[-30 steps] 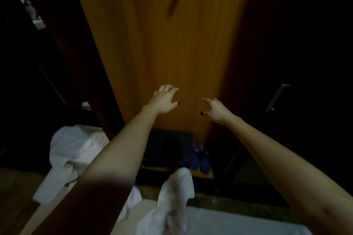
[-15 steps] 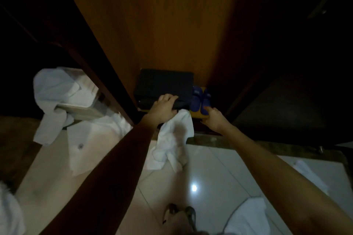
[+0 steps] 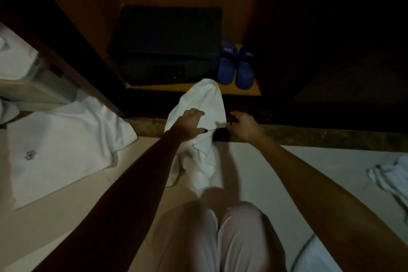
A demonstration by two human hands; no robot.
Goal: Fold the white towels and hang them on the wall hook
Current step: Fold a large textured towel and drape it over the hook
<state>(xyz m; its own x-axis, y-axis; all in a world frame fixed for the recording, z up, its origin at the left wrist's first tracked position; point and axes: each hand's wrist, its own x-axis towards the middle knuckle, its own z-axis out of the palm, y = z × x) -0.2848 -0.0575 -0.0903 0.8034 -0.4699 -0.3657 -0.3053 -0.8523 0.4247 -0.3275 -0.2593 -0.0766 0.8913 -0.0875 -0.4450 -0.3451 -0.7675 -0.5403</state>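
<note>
A crumpled white towel [image 3: 205, 101] lies on the pale floor, across the dark stone sill of an open wardrobe. My left hand [image 3: 189, 121] is on its middle, fingers loosely bent and thumb stretched to the right, not clamped round the cloth. Just off the towel's right edge my right hand [image 3: 245, 125] hovers over the sill with relaxed fingers and holds nothing. A second white towel [image 3: 66, 146] with a small blue emblem lies spread flat at the left. No wall hook is in view.
Inside the wardrobe stand a dark box [image 3: 167, 46] and a pair of blue slippers [image 3: 236, 66]. A pale bin [image 3: 33, 86] draped with white cloth is at far left. More white cloth [image 3: 390, 174] lies at the right edge. My knees [image 3: 216, 234] are at the bottom.
The view tipped down from the wardrobe's wooden back to the floor. Both hands dropped from mid-air to the crumpled towel, the left landing on it, the right beside it.
</note>
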